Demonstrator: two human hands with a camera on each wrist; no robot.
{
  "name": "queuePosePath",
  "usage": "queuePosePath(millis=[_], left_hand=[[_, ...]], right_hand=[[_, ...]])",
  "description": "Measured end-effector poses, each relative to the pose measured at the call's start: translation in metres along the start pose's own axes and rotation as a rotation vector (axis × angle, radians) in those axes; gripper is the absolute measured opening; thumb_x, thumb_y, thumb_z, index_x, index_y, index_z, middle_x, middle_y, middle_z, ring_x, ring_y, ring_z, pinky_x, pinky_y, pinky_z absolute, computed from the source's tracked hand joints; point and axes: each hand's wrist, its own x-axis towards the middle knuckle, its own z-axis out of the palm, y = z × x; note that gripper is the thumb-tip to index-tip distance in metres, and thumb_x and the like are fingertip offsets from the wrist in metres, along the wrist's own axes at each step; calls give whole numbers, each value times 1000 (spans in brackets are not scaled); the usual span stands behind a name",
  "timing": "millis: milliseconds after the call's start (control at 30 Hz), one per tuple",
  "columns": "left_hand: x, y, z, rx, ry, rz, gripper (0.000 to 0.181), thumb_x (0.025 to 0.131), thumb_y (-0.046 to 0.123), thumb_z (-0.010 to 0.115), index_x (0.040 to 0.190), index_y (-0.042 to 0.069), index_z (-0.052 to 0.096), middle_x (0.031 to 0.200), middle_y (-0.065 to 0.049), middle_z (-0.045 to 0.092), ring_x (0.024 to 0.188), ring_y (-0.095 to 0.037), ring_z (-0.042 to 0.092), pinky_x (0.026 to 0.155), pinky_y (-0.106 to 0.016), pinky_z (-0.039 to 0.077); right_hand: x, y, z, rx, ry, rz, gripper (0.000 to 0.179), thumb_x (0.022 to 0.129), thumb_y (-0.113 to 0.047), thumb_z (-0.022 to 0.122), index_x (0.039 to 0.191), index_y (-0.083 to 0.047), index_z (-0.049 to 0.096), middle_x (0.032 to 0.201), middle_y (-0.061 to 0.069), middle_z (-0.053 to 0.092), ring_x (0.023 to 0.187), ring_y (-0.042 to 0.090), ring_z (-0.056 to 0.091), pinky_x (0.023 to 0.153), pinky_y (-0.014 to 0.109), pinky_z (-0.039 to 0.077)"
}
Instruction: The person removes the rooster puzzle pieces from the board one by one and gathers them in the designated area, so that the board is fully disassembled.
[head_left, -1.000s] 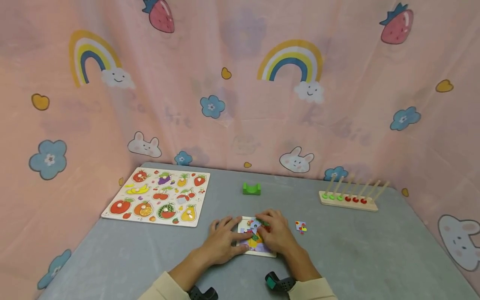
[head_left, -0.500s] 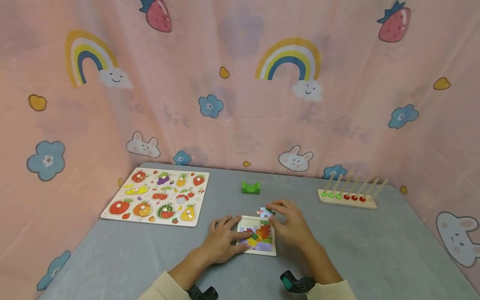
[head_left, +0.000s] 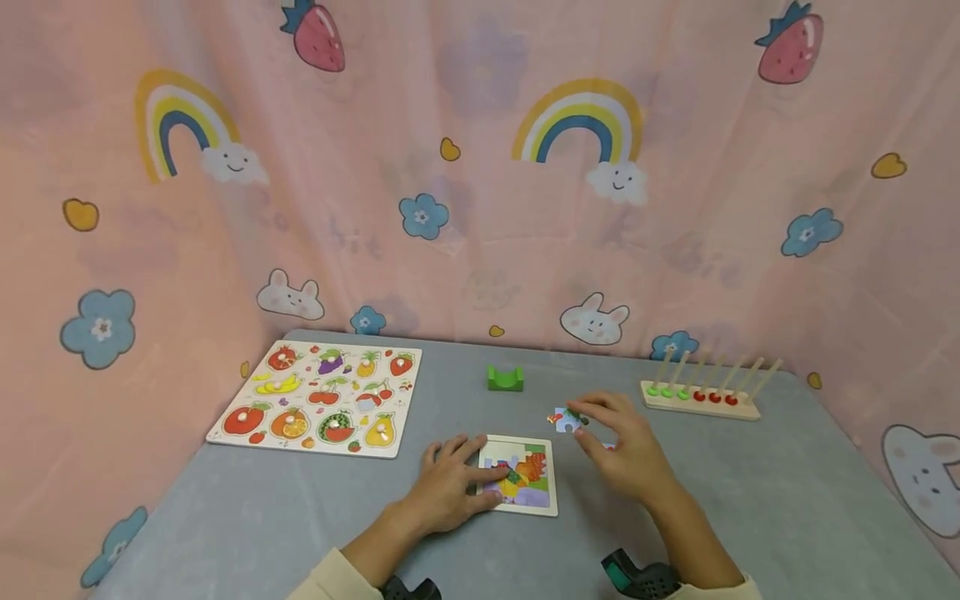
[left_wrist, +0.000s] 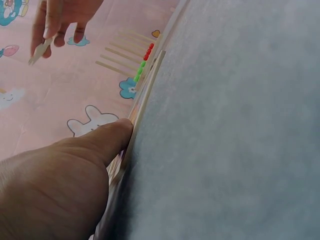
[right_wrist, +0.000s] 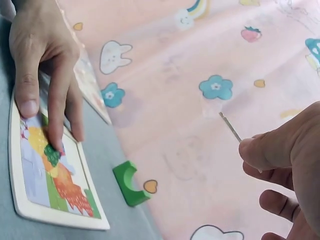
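Note:
A small jigsaw puzzle (head_left: 534,497) in a pale wooden frame lies on the table, with part of its picture filled and the pale tray bottom showing at its upper side. My left hand (head_left: 454,487) rests on its left side, fingers extended over the picture. Between thumb and fingers, my right hand (head_left: 632,450) pinches a jigsaw piece (head_left: 566,419), raised to the right of the puzzle; the right wrist view shows this piece (right_wrist: 231,128) edge-on. Mostly hidden behind the right hand is another loose jigsaw piece (head_left: 610,447) on the table.
At the left lies a fruit peg puzzle board (head_left: 315,400). A green curved block (head_left: 506,379) stands beyond the jigsaw puzzle. Back right is a wooden peg rack (head_left: 701,402) with green and red beads. A pink patterned curtain (head_left: 480,242) hangs behind the grey table (head_left: 247,525).
My right hand has lifted the jigsaw piece out of the frame and carried it to the right, baring the tray bottom. The left hand has stayed on the puzzle.

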Motion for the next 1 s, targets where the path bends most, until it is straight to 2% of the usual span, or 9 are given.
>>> queuePosePath(millis=[200,333,733,1000], left_hand=[[0,1,0,-5,12,2,37,88,45,67,123,32,68,147,-8,41,132,-37,33,98,-64,19],[0,2,0,-7,1,-8,38,88,45,67,124,33,68,149,-7,40,134,-36,32,99,-64,17],[0,1,3,2,-16,-23,38,88,46,66,125,36,66,150,-4,38,135,-34,29,101,-64,15],[0,-1,2,-1,-12,-19,39,89,46,66,126,35,66,150,-4,37,135,-34,29,100,-64,16]], right_hand=[[-9,7,-16,-31,50,-52,38,74,8,76,110,-2,72,109,1,63,101,19,51,83,33,38],[-15,15,-27,-57,61,-40,38,73,8,76,110,-1,71,110,2,63,100,18,49,84,32,36],[-40,50,-51,-74,74,1,51,71,13,75,118,-6,69,116,4,61,109,15,45,93,15,25],[-54,73,-55,-88,85,52,47,73,12,75,117,-3,69,112,3,62,108,8,44,90,14,25]])
